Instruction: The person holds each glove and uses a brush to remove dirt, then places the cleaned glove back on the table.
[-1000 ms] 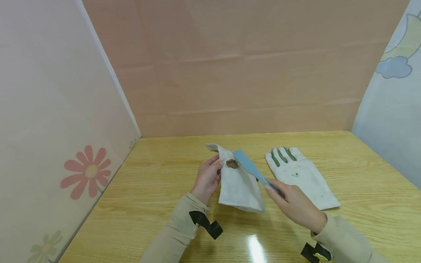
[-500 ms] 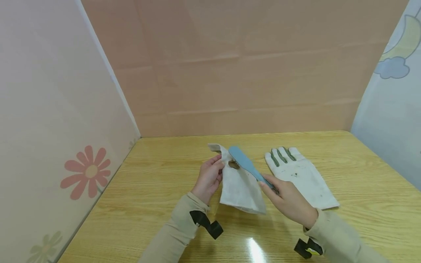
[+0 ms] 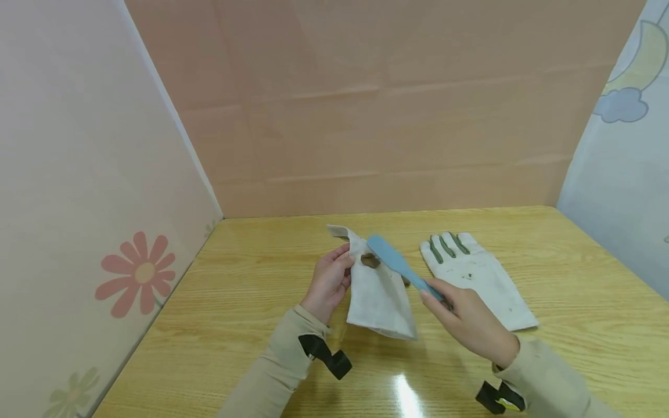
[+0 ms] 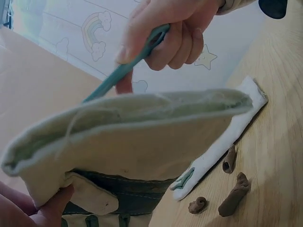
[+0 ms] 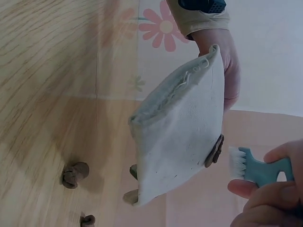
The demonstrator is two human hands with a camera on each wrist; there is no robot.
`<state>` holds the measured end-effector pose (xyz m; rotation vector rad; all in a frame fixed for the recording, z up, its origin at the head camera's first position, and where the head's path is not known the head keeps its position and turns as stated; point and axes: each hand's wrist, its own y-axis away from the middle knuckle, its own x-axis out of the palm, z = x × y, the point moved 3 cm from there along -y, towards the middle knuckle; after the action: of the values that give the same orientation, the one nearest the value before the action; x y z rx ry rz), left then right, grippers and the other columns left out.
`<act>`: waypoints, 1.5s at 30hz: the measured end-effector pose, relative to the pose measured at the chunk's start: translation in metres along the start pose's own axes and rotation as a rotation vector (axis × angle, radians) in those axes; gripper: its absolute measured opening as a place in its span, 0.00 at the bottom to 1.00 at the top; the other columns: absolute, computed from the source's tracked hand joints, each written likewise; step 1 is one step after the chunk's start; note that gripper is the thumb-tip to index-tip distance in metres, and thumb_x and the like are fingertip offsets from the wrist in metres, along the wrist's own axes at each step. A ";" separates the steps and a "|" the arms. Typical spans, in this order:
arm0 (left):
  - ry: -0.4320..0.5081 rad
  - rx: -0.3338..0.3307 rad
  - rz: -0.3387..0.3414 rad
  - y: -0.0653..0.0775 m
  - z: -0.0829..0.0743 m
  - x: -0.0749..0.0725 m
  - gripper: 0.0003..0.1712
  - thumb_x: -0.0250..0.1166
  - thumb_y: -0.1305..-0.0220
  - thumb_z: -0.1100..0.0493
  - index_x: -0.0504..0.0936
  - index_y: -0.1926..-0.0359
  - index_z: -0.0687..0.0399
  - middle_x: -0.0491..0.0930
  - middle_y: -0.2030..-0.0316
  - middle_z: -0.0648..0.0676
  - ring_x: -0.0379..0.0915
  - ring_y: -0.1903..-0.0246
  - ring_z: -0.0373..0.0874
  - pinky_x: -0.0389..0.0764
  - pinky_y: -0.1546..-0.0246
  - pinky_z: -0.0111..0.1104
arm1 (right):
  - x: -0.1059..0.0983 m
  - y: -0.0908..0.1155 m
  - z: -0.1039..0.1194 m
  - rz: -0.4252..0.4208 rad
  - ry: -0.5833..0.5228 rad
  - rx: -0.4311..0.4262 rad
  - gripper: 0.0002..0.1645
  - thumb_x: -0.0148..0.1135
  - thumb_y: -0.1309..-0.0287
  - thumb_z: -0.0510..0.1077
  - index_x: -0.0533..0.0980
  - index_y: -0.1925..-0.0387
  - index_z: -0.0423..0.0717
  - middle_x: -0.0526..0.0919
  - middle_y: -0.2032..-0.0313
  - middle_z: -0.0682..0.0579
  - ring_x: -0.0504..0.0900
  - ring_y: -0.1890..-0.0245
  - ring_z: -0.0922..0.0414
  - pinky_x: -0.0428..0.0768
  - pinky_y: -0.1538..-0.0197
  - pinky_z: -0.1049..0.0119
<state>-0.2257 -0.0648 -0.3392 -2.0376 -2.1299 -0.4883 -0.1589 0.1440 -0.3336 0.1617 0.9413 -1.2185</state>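
Note:
In the head view my left hand (image 3: 328, 284) grips the side of a white fabric work glove (image 3: 380, 305), held up off the table with its cuff toward me. A brown clay-like lump (image 3: 370, 260) sticks to the glove near the fingers. My right hand (image 3: 473, 319) holds a light blue brush (image 3: 389, 255) by its handle, its head over the glove beside the lump. The right wrist view shows white bristles (image 5: 237, 163) pointing at the glove, with a gap to the lump. Seen from the left wrist, the glove's open cuff (image 4: 142, 111) hides the brush head.
A second white glove (image 3: 486, 287) with green finger trim lies flat on the wooden table (image 3: 251, 273) to the right, dark specks on it. Several brown lumps (image 4: 234, 194) lie on the table below the held glove. A flowered panel (image 3: 63, 174) stands along the left side.
My right hand swung the brush left over the lump, then back to the right. The held glove tilted slightly, while my left hand stayed nearly in place.

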 end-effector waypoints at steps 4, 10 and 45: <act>-0.023 0.002 0.001 0.000 -0.001 0.000 0.21 0.49 0.34 0.70 0.67 0.40 0.67 0.76 0.50 0.60 0.75 0.70 0.32 0.76 0.68 0.22 | 0.000 -0.003 0.005 -0.038 -0.007 -0.067 0.10 0.48 0.32 0.41 0.74 0.55 0.46 0.58 0.86 0.64 0.50 0.88 0.74 0.58 0.85 0.76; -0.063 0.009 0.020 0.001 0.000 0.000 0.20 0.49 0.35 0.70 0.69 0.42 0.68 0.77 0.60 0.52 0.75 0.69 0.33 0.76 0.68 0.23 | 0.006 -0.003 0.008 -0.002 0.010 -0.075 0.18 0.49 0.33 0.42 0.72 0.45 0.38 0.57 0.87 0.66 0.49 0.88 0.74 0.58 0.85 0.76; -0.053 -0.163 0.242 0.006 0.002 -0.002 0.20 0.49 0.32 0.67 0.66 0.41 0.73 0.77 0.67 0.47 0.76 0.69 0.32 0.78 0.65 0.22 | -0.001 0.002 -0.001 0.049 0.081 0.013 0.21 0.51 0.33 0.45 0.72 0.44 0.38 0.58 0.88 0.64 0.50 0.89 0.72 0.59 0.84 0.75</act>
<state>-0.2195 -0.0660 -0.3412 -2.3827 -1.8891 -0.5942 -0.1579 0.1459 -0.3338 0.2450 0.9943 -1.1802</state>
